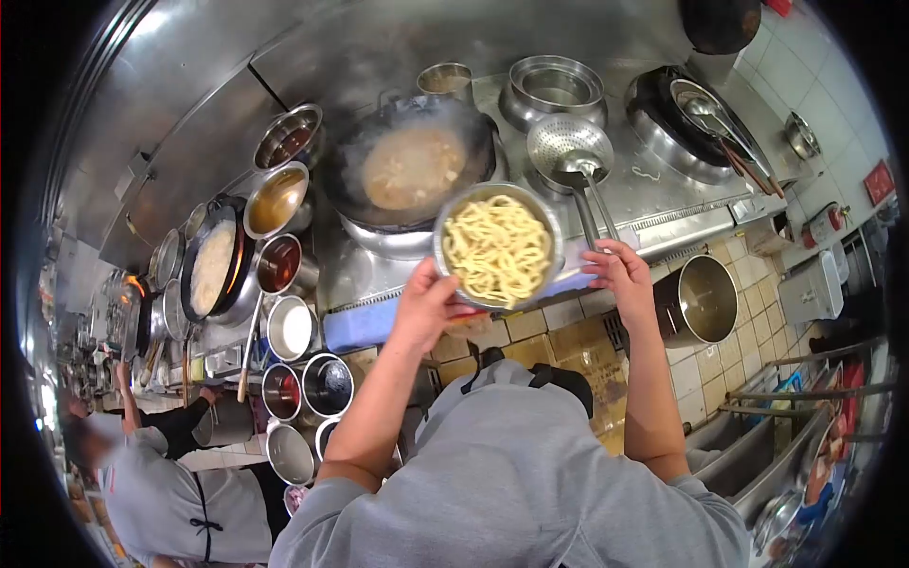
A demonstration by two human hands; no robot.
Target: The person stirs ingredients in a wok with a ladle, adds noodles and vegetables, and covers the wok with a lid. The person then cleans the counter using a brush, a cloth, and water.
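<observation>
Hands apart. At ten o'clock, the left hand (pixel 428 308) grips a metal bowl (pixel 557 254) of thick yellow noodles (pixel 497 248), held at twelve. At one, the right hand (pixel 620 276) meets the handle ends of a ladle (pixel 579 170) and perforated strainer (pixel 557 137); whether gripping, I cannot tell. Beyond, at eleven, a wok (pixel 347 185) holds steaming broth (pixel 407 170).

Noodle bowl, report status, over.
Left hand gripping noodle bowl. Right hand near utensil handles, contact unclear. Noodles inside bowl. Wok steaming, nothing visible between it and bowl.
</observation>
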